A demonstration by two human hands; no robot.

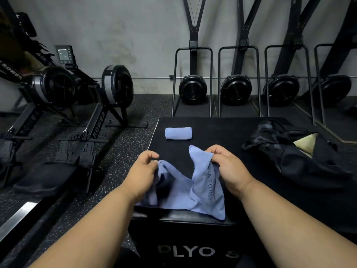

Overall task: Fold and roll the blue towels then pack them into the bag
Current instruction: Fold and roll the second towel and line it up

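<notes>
The left hand [144, 169] pinches one upper corner of the loose blue towel [179, 188], fingers curled on the cloth; the right hand [228, 167] grips the other upper corner the same way, with a flap standing up above its fingers. The towel sags between them, and its lower part lies on the near edge of the black box [222, 136].

To do this step well, I judge the hands should draw apart until the top edge is taut, then lay the cloth flat on the box before folding, matching corners so the roll comes out even.

As held, the towel's long axis seems to run left to right, though the slack makes this uncertain. A rolled towel [178, 133] lies farther off on the box, its long axis also left to right. The dark bag [289, 151] sits to the right, its opening gaping towards the right.
</notes>
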